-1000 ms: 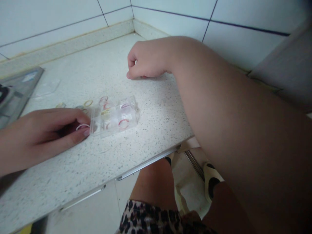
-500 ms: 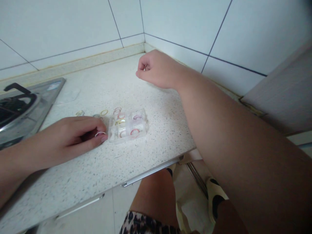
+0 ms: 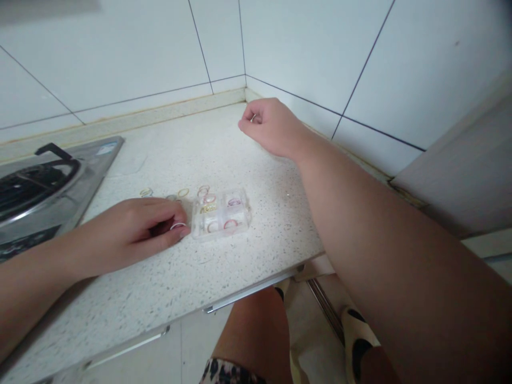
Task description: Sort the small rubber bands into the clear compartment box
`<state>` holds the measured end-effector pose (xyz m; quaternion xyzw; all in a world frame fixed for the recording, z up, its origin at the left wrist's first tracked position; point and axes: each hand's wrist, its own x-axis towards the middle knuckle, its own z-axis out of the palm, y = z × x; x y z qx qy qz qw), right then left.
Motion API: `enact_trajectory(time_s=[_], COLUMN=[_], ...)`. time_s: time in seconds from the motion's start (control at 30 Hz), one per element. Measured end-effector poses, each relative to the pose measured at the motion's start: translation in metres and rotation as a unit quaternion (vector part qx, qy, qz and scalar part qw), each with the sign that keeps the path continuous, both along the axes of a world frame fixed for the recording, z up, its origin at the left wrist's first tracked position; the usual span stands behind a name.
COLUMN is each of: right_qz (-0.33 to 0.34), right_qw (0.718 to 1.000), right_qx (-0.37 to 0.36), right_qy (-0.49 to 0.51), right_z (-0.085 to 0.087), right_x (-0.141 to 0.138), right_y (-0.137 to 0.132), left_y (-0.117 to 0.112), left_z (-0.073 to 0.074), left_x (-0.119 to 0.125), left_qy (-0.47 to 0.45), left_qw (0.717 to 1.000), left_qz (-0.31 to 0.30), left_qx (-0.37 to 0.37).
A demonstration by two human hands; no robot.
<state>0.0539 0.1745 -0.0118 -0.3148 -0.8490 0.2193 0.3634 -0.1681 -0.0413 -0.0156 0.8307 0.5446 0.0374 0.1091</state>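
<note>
My left hand (image 3: 154,229) rests on the counter with its fingers curled, a thin white ring (image 3: 178,225) between thumb and fingers. Just right of its fingertips sits a clear plastic box (image 3: 220,232) divided into compartments. Inside the box lie small rings, among them a red ring (image 3: 231,224), a purple ring (image 3: 234,202) and yellow rings (image 3: 208,209). My right hand (image 3: 272,128) is closed in a pinch farther back, near the counter corner. A pale spot shows between its fingers, too small to name.
Behind my left hand lie loose rings, including a yellow ring (image 3: 183,192) and several by the yellowish ring (image 3: 146,192). A gas stove (image 3: 96,160) is at the left. Tiled walls (image 3: 296,48) meet behind the speckled counter (image 3: 180,298); its front edge runs above drawers.
The view has shifted, so everything sits a little lower and mostly farther right. Both hands keep their pose, the left beside the box and the right near the corner.
</note>
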Motion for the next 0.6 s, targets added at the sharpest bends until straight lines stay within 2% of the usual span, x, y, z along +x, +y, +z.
enact_trajectory(time_s=[0.3, 0.6], right_qz=[0.01, -0.001], right_qw=[0.999, 1.0], right_qx=[-0.033, -0.012], right_qy=[0.023, 0.005], right_z=[-0.006, -0.01], right_x=[0.003, 0.001], right_y=[0.006, 0.012], left_y=[0.0, -0.001], left_z=[0.001, 0.001], left_x=[0.003, 0.004], left_qy=[-0.003, -0.006], left_qw=[1.0, 1.0], left_qz=[0.013, 0.021], left_qx=[-0.002, -0.003])
